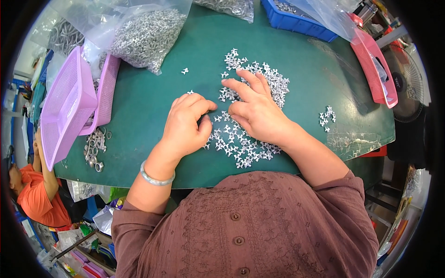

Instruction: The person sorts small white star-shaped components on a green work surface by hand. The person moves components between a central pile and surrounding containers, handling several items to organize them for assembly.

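Observation:
A heap of small silver metal clips [259,83] lies spread over the middle of the green table [148,120]. My right hand [255,109] rests flat on the heap, fingers apart, fingertips pressing on pieces. My left hand [187,125] sits just left of it with fingers curled in and thumb meeting the forefinger; whether a clip is pinched there is hidden. A pale bangle [156,178] is on my left wrist. Single clips [185,71] lie apart to the upper left, and a small cluster of clips [327,118] lies to the right.
Two pink mesh baskets [69,106] lean at the left beside loose metal rings [95,148]. A clear bag of clips [146,37] lies at the back, with a blue bin [296,21], a red tray [375,69] and a fan [405,83] right. A person in orange [37,194] sits lower left.

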A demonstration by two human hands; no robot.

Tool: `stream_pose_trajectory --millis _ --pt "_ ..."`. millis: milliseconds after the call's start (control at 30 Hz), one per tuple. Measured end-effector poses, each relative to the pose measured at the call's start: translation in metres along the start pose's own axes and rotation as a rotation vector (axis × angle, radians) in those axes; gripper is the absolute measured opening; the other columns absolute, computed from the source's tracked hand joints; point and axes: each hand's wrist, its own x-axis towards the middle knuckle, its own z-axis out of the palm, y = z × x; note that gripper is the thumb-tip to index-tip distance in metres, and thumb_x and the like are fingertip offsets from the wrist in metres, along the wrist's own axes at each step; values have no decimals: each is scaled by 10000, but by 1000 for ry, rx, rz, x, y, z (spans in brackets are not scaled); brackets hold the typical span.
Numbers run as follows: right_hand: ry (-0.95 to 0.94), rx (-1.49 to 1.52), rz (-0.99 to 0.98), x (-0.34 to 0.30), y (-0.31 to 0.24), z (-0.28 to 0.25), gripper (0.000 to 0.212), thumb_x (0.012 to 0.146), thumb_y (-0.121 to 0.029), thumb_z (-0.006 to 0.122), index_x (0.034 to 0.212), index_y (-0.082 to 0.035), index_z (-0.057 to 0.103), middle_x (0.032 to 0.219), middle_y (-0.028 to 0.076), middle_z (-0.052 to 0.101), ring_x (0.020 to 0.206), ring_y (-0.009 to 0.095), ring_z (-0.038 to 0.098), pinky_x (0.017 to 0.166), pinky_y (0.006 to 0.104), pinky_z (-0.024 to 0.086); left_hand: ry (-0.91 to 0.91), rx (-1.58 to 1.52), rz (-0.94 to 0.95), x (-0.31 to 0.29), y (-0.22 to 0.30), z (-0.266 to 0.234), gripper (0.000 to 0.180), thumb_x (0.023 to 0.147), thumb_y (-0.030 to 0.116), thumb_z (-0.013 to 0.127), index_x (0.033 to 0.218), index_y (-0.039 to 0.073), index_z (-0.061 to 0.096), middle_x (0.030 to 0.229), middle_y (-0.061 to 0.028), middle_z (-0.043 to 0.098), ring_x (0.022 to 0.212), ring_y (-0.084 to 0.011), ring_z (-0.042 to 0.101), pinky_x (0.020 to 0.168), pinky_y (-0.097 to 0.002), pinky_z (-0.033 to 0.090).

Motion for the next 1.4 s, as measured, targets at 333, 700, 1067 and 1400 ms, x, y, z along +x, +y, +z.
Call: stream_pose_trajectory --millis 333,700,1067,1400 --pt "-112 17 -52 -5 -2 -10 167 766 -26 656 867 -88 773 1424 129 503 1414 403 318 1150 648 225 -41 -9 41 1 2 0 347 698 -117 527 953 30 710 871 -99 594 838 -288 559 798 -382 459" --pt "-64 -153 44 2 -1 -3 387 759 22 610 1092 -118 751 1463 155 454 1433 411 294 1165 652 191 -73 7 36 0 -9 -1 280 712 -105 542 867 51 715 858 -75 595 834 -273 564 791 -373 448" --pt "-2 -131 35 3 2 -2 348 755 18 613 1057 -95 746 1438 156 477 1417 417 315 1145 662 228 17 126 -76 12 -3 9 242 796 57 726 1037 40 708 886 -82 604 857 -287 569 806 -393 461" --pt "40 -152 115 9 3 1 243 870 -83 611 1087 -56 717 1416 165 481 1388 438 335 1124 666 247 38 181 -82 19 -8 18 112 799 94 736 895 61 688 855 -69 607 851 -298 573 806 -415 450"
